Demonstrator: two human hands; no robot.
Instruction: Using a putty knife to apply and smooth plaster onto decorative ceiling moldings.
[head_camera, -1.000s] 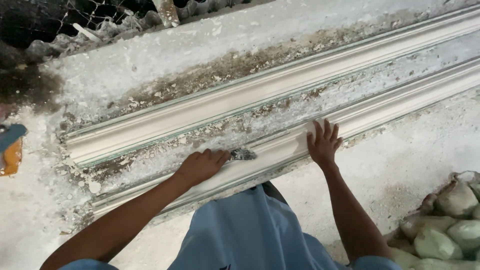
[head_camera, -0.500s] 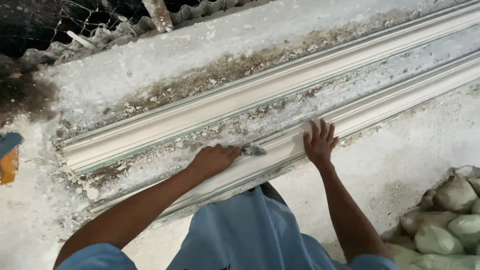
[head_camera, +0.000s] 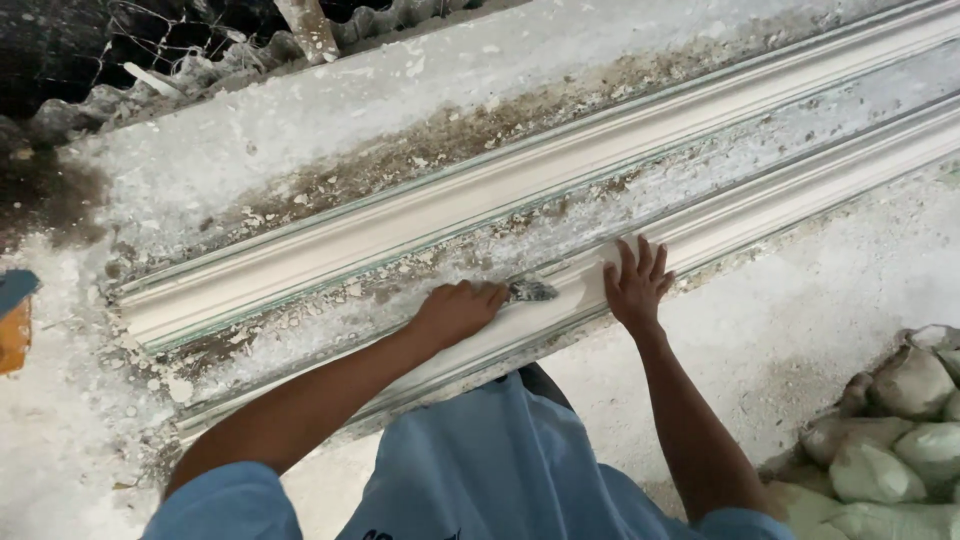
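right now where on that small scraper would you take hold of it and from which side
Grip the scraper by its handle end, which sits inside the left hand, coming from the left along the near moulding. Its blade points right and lies low on the plaster, so only the handle offers a hold. The right hand lies flat just beyond the blade, blocking that side.

I see a heap of pale greenish-white filled plastic bags (head_camera: 890, 440) at the near right corner, lumpy, rounded and piled on one another, running out of view at the right and bottom edges. I can make out no labels, signs or screens anywhere, on the bags or elsewhere.
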